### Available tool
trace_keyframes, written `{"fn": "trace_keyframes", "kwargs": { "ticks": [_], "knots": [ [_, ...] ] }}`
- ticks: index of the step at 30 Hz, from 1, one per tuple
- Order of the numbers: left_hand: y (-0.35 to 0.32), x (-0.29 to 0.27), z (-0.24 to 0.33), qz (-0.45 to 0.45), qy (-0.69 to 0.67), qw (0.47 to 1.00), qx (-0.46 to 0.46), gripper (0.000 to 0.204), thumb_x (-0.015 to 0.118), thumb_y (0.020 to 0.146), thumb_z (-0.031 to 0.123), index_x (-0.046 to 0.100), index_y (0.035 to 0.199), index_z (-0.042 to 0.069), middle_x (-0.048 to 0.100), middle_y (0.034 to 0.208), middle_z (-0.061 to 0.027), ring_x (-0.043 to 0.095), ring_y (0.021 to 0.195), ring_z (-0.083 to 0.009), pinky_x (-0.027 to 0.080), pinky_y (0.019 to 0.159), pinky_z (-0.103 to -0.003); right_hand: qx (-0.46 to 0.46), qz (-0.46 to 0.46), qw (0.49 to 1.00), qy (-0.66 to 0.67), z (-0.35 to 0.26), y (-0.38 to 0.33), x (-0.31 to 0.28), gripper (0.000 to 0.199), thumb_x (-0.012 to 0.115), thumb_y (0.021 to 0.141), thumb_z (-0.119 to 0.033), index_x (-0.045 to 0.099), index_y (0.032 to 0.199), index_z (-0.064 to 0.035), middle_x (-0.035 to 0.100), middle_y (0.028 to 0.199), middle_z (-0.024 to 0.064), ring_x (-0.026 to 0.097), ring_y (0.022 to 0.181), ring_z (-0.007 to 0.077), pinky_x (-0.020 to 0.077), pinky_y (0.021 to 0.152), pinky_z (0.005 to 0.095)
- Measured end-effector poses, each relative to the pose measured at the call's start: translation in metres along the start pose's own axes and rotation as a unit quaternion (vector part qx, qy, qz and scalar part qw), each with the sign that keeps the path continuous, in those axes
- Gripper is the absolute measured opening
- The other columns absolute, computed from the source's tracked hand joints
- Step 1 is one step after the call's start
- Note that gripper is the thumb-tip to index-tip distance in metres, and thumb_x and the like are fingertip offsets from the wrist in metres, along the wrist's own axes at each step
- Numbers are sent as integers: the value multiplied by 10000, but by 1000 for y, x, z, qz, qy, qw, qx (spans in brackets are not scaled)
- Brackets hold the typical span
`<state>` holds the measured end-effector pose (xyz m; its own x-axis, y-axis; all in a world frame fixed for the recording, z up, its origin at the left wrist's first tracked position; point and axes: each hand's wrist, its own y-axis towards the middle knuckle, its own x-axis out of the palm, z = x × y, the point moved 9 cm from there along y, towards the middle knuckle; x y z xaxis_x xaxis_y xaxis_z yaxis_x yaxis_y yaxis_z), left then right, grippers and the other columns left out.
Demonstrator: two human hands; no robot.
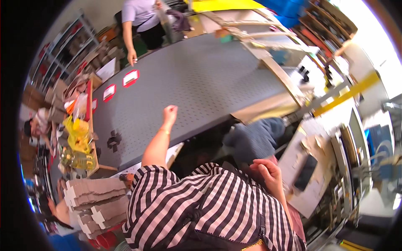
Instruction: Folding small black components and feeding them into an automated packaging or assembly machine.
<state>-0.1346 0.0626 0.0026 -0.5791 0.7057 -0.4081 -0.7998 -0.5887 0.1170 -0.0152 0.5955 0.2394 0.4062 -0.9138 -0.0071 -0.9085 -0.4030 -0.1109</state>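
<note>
Left hand (170,112) fisted, fingers pressed together, holding nothing, over grey perforated metal desk (201,79). Right hand (268,171) loosely curled by black-and-white striped fabric shirt (209,205). Red-bordered white rectangular labels (130,78) near desk's far-left edge.

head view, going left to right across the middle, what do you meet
yellow bags → black cutout → left hand → grey-blue cloth → right hand → black slab
</note>
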Motion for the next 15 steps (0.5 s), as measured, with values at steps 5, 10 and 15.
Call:
{"fn": "trace_keyframes", "kwargs": {
  "ticks": [5,10,15],
  "knots": [
    [-50,-241,-123,134,367,895,-216,371,683,806,188,621,1163,107,640,1146,-162,622,1035,-342,501,888,-429,2,-112,989,-98,-8,96,84,223,544,957,-98,627,1127,20,701,978,88,647,918,143,490,838,263],
    [-81,-335,-126,172,428,835,-300,440,664,820,115,554,1245,146,507,1254,-157,578,1097,-362,500,910,-446,-12,-188,961,-201,-12,149,150,242,602,915,-99,629,1132,3,701,984,114,676,923,194,515,833,294],
    [-84,-348,-147,108,475,818,-305,460,644,854,50,528,1290,136,418,1400,-178,501,1213,-372,470,986,-432,-65,-269,915,-293,-20,162,183,271,626,897,-149,635,1133,-17,693,970,126,668,911,256,529,820,345]
  ]
}}
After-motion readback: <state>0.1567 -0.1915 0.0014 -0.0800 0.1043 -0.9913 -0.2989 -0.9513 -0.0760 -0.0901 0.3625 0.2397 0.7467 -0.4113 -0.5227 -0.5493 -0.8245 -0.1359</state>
